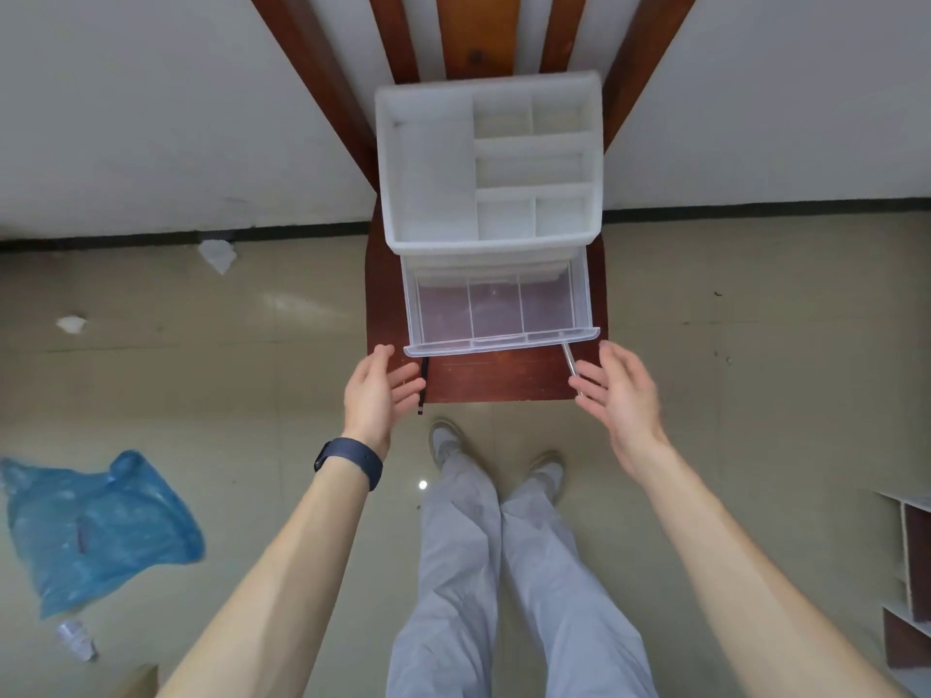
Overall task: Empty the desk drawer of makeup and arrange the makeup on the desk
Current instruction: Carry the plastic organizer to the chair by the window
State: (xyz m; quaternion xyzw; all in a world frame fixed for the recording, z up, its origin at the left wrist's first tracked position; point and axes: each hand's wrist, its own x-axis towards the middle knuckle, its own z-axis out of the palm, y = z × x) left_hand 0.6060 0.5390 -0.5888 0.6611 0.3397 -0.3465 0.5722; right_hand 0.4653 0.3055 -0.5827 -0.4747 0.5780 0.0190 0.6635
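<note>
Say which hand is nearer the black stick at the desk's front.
Left. The left hand sits right beside the black stick; the right hand is across the desk, by a silver stick.

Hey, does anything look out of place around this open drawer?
Yes. A black pencil pokes past the front edge of the desk by the left hand and could drop. On the floor lie crumpled paper and a blue plastic bag.

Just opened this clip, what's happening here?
A person stands over a white plastic organizer on a dark wooden surface. Its clear drawer is pulled out and looks empty. The left hand and right hand are open at either side of the drawer front. A slim black pencil lies by the left hand and a silver stick by the right, neither gripped.
</note>
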